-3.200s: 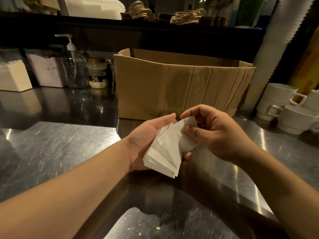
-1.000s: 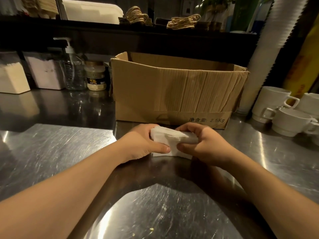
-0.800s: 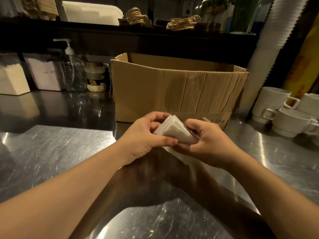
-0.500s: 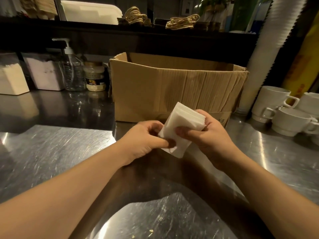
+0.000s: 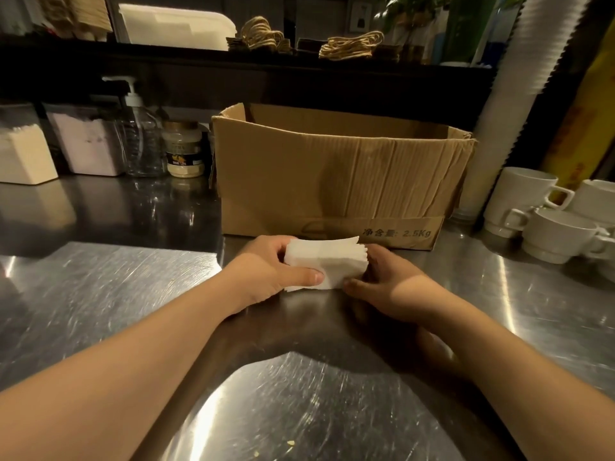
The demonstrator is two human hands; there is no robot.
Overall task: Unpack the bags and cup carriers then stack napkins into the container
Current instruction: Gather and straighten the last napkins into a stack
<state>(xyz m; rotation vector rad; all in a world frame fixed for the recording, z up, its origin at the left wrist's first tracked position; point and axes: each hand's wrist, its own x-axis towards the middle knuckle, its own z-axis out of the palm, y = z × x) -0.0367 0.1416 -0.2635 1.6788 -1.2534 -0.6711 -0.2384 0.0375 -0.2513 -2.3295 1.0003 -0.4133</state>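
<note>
- Down comes the napkin stack (image 5: 321,266): half a second ago it was up in the air, fanned out in the right hand, and now its lower edge sits on the tabletop (image 5: 109,294) just in front of the cardboard box (image 5: 336,174).
- Left hand (image 5: 271,272) holds the stack from the nine o'clock side, thumb laid across the near face, fingers curled round the far side. That looks like a squeeze to keep the sheets from sliding apart.
- Right hand (image 5: 387,282) cups the three o'clock end, thumb low at the stack's near bottom corner, fingers curled behind. It is holding the napkins too, not hanging free.
- Why on the steel? My read: the stack is being tapped on a hard flat surface to square it. The edges at two o'clock are visibly staggered, so it isn't tidy yet.
- Over at ten o'clock from the hands, along the back of the tabletop, two clear containers (image 5: 88,141) already hold white paper, beside a pump bottle (image 5: 139,134) and a small jar (image 5: 184,149). One of those is likely the destination, though I can't tell which.
- White mugs (image 5: 545,221) sit stacked well off at two o'clock, out of the way.
- Next call: one more tap, then carry the squared stack over to ten o'clock.
</note>
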